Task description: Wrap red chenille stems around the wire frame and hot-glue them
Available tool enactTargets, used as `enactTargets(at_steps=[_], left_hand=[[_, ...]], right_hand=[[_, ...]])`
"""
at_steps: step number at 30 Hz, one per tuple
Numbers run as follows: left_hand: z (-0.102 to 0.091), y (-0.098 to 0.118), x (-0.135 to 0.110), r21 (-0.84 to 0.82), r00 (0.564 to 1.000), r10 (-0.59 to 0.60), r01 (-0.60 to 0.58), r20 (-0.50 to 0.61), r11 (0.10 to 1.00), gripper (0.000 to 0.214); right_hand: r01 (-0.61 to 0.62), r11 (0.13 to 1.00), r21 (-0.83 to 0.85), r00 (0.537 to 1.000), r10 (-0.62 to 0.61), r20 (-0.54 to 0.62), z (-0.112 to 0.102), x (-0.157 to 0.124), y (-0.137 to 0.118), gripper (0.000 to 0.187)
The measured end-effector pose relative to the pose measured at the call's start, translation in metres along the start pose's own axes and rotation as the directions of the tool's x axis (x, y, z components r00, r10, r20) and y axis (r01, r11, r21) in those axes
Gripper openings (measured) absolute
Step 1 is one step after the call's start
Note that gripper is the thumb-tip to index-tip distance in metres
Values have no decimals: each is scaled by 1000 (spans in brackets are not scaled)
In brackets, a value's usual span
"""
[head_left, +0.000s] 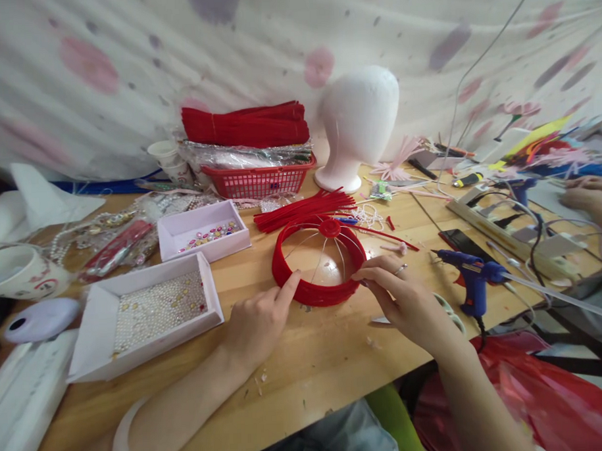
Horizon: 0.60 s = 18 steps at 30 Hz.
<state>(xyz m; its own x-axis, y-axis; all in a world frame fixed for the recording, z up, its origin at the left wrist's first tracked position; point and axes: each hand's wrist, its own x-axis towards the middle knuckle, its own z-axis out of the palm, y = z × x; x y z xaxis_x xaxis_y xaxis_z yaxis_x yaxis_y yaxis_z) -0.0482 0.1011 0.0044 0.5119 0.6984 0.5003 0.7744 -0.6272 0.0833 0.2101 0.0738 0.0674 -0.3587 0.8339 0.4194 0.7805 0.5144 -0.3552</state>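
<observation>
A round red headpiece frame (319,294) rests on the table in front of me. Its band looks wrapped in fuzzy red stems, and thin pale wires run from it up to a small red disc (329,228). My left hand (257,322) grips the near left of the band, with the index finger laid over the rim and the other fingers curled outside. On the band's right side, my right hand (402,301) pinches the rim between thumb and fingertips. Scissors (449,312) lie partly hidden beneath my right hand. Just behind the frame is a bundle of red pipe cleaners (305,210).
At left are white boxes of beads (95,351) and gems (203,255). A red basket (260,182) and a white foam head (359,118) stand behind. To the right lie a blue glue gun (473,275) and power strip (509,241); another person's hand (591,199) is beyond.
</observation>
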Motion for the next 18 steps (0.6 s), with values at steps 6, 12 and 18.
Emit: enactTargets(at_steps=[6, 12, 18], left_hand=[[-11, 2, 5, -253, 976, -130, 83, -177, 964, 32], [-14, -5, 19, -499, 853, -487, 344, -187, 795, 19], [-44, -33, 74, -635, 808, -573, 517, 140, 574, 31]], right_hand=[[45, 998, 42, 998, -43, -42, 10, -2, 6, 28], [27, 982, 184, 993, -5, -119, 19, -6, 11, 32], [107, 976, 190, 977, -68, -200, 28, -8, 18, 40]])
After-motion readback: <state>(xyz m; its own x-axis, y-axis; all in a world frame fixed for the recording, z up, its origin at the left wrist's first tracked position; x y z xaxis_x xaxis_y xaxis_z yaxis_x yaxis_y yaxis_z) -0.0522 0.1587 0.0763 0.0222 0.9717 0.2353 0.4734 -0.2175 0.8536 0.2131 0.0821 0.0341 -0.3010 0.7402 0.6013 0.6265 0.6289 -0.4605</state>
